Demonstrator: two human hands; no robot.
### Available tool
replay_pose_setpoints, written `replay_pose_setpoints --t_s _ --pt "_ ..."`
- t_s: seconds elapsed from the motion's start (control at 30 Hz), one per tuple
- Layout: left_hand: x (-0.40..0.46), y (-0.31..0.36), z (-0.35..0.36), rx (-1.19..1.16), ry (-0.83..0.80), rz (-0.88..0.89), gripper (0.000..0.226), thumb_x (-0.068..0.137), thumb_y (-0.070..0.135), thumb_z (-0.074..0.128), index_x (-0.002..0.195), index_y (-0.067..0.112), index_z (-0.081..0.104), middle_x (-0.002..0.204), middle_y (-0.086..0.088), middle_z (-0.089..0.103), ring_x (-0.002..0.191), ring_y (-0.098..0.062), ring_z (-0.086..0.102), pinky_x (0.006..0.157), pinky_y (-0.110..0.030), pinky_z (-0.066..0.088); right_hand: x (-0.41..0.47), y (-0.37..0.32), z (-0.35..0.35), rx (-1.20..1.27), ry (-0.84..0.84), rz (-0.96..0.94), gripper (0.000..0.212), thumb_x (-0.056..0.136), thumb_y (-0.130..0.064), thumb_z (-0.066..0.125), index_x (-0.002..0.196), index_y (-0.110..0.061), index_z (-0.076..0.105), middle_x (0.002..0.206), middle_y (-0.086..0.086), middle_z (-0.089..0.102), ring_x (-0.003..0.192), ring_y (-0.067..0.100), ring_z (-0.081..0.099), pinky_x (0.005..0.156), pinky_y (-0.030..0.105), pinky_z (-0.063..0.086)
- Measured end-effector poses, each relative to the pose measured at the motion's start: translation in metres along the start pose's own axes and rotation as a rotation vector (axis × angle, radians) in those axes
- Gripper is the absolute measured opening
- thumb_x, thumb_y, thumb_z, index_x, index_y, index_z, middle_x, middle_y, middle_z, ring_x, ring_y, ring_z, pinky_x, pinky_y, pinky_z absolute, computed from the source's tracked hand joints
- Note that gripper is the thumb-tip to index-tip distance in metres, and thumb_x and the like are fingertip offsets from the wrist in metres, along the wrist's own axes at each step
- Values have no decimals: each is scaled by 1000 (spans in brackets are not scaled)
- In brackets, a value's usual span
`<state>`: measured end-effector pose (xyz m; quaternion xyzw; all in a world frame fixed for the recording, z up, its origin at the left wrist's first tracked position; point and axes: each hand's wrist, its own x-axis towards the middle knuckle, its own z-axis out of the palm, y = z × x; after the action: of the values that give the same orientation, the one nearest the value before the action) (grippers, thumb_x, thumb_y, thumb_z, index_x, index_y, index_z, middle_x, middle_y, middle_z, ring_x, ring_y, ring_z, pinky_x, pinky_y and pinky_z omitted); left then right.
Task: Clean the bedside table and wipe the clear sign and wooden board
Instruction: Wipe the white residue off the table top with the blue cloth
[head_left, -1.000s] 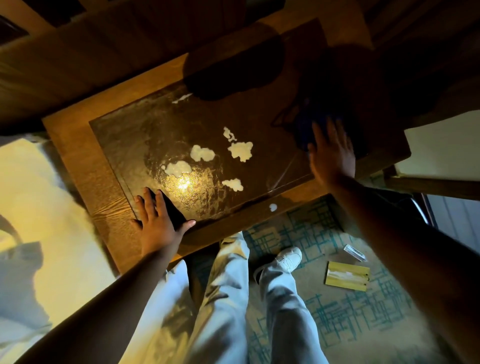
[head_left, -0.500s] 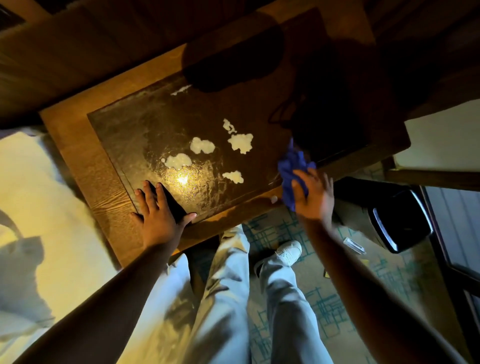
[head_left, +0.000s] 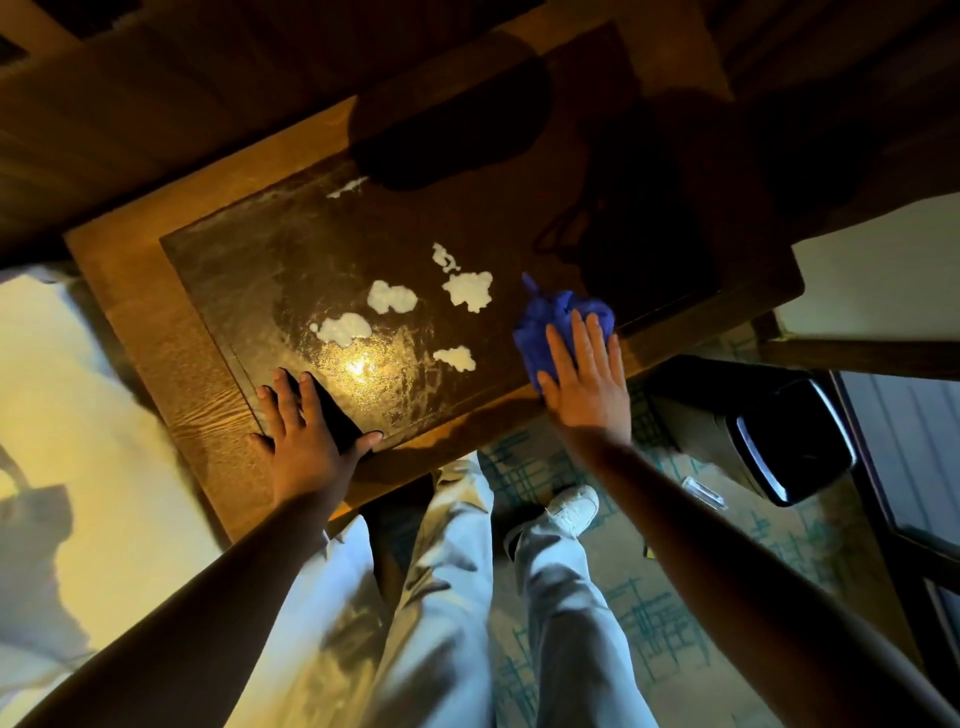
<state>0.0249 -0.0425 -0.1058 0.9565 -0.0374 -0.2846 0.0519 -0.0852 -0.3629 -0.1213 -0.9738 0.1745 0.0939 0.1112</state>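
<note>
The wooden bedside table (head_left: 171, 353) has a dark glass top (head_left: 291, 270) with several white foam blobs (head_left: 392, 297) near its middle. My left hand (head_left: 306, 431) rests flat on the glass at the front left corner, fingers straight and spread. My right hand (head_left: 584, 374) presses a crumpled blue cloth (head_left: 550, 325) onto the glass near the front right edge, with flat fingers lying over it. A small clear sign (head_left: 704, 491) lies on the carpet to the right.
A black bin (head_left: 789, 441) stands on the patterned carpet right of the table. A pale bed (head_left: 78, 415) lies on the left. My legs and a white shoe (head_left: 574, 509) are below the table's front edge. Dark wooden panels sit behind the table.
My right hand pulled the blue cloth from the dark right part of the top to the front edge, lifted it, then set it down flat on the glass. The left hand stayed put.
</note>
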Motion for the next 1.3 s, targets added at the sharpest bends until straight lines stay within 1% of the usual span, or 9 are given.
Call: replay_pose_setpoints --t_s 0.17,0.33,0.5,0.63,0.8,0.93,1.03,1.1,1.3 --pt "2 1 1 11 3 -6 123 71 69 72 160 12 10 169 -12 -2 155 -33 -6 113 -72 11 72 37 -29 -16 -13 94 60 103 -40 39 156 -16 25 162 22 22 151 39 19 122 53 20" --pt "3 1 3 18 3 -6 125 69 68 75 160 11 11 169 -13 -3 155 -33 -7 113 -73 11 119 40 -48 35 -54 248 60 102 -36 42 157 -21 24 165 18 16 153 36 10 122 52 17" --pt "2 4 0 21 -13 0 123 72 69 71 160 13 7 168 -13 -7 155 -33 -10 114 -71 9 97 12 -48 81 -61 238 59 99 -25 47 155 -17 29 164 17 19 152 36 13 122 51 18" --pt "0 4 -3 31 -22 -2 121 75 72 65 160 13 4 168 -12 -9 154 -32 -12 116 -70 9 43 -34 -30 76 -93 164 61 98 -21 47 155 -14 29 163 18 21 152 37 14 122 53 17" --pt "0 3 -2 3 -23 -7 121 75 70 67 161 13 4 168 -11 -8 154 -33 -11 115 -71 8 -23 -83 -8 178 -133 167 65 89 -13 59 151 -14 39 162 16 27 152 36 17 121 55 21" --pt "1 3 -4 -1 -52 -10 121 77 68 68 160 13 1 168 -11 -13 154 -33 -16 115 -71 5 -51 -104 -1 235 -138 80 57 93 -21 44 149 -12 43 161 14 30 151 36 19 118 58 26" --pt "0 5 -5 0 -53 -11 120 77 68 67 160 13 1 168 -12 -12 154 -33 -15 115 -71 5 -41 -98 2 201 -148 48 62 91 -21 50 151 -12 38 162 14 26 152 35 16 120 56 23" --pt "0 5 -5 11 -49 -8 120 77 69 66 160 12 2 168 -12 -11 154 -33 -14 115 -72 7 -25 -91 -1 173 -139 56 61 93 -24 47 152 -11 36 162 16 26 152 35 16 121 55 22" --pt "-1 6 -6 19 -45 3 120 77 71 64 160 12 2 168 -13 -10 154 -34 -13 115 -72 10 61 -64 -25 104 -120 178 67 95 -24 49 157 -15 23 166 16 13 153 35 6 123 52 15"
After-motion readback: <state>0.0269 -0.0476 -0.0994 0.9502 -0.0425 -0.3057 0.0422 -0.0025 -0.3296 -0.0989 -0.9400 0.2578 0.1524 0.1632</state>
